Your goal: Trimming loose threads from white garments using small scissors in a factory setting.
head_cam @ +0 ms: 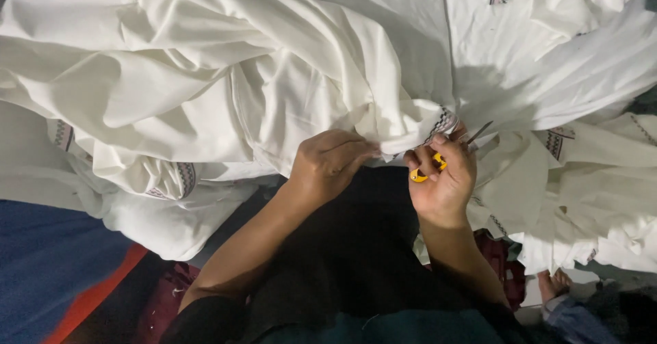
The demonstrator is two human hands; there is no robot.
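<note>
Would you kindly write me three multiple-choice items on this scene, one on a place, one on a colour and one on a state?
1. Where does the patterned trim band on the white cotton cloth lie?
A. just above the right hand
B. on the blue mat
C. under the left elbow

2. What colour are the handles of the small thread snips?
A. green
B. yellow
C. white

3. What is the left hand doing?
A. lying flat and open
B. holding a cup
C. pinching the cloth's edge

Answers: 1 A, the band sits by the right hand's fingertips; 2 B, yellow shows between the fingers; 3 C, its fingertips close on a fold.
</note>
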